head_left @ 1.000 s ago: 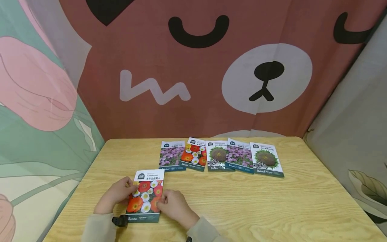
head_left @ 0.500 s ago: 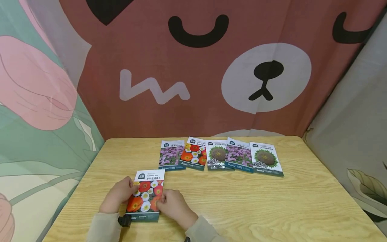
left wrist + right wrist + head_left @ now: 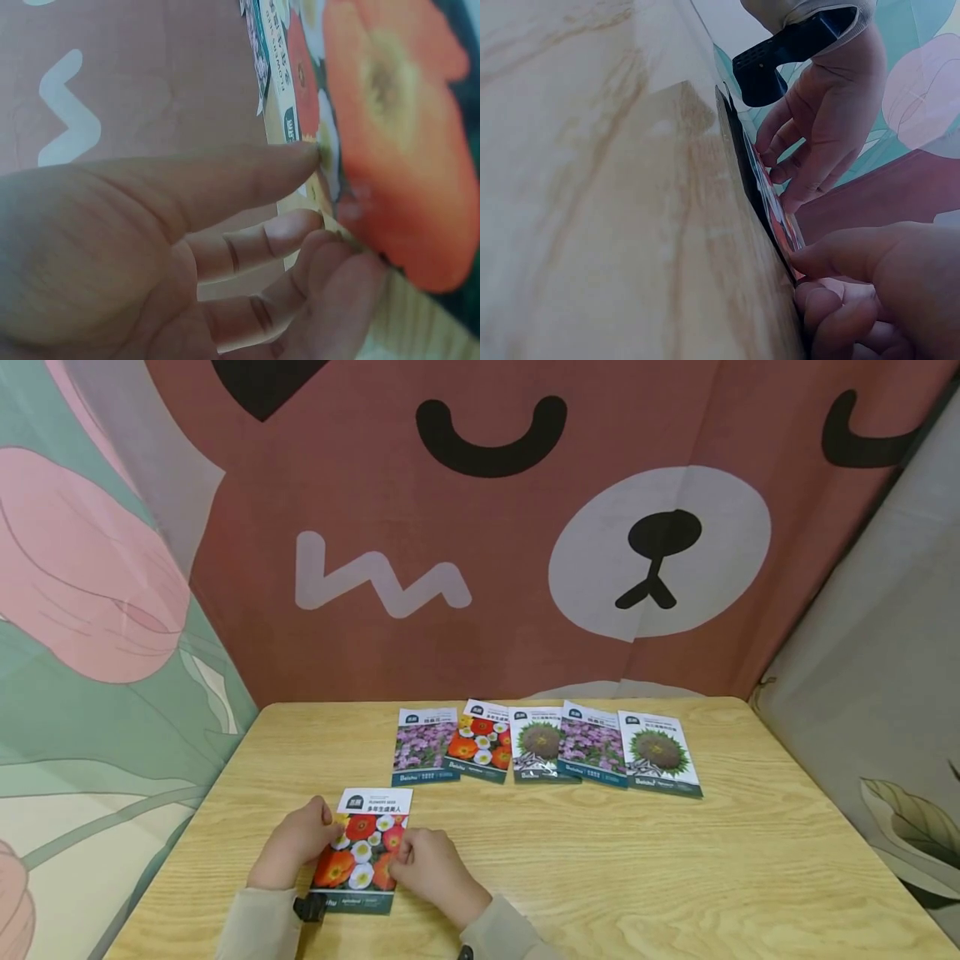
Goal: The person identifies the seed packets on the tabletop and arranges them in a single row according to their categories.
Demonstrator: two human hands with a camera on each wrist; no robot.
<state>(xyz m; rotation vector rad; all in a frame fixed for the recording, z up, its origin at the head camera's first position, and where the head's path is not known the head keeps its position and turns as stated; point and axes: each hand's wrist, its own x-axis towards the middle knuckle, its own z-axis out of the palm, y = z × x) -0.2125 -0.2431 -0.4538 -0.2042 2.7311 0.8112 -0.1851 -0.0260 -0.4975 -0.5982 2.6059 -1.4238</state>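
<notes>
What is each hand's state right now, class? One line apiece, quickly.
Left hand: closed, pinching the flower seed packet by its left edge.
Right hand: closed, pinching its right edge.

The packet point(image 3: 401, 135) is cut off — left wrist view.

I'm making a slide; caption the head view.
Left hand and right hand hold a flower packet, five others beyond.

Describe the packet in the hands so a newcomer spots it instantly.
Start at the wooden table and look at its near side, left of centre. Between the left hand and right hand is a seed packet with red, orange and white flowers. A back-row packet bears similar flowers, but only this one is held.
</notes>
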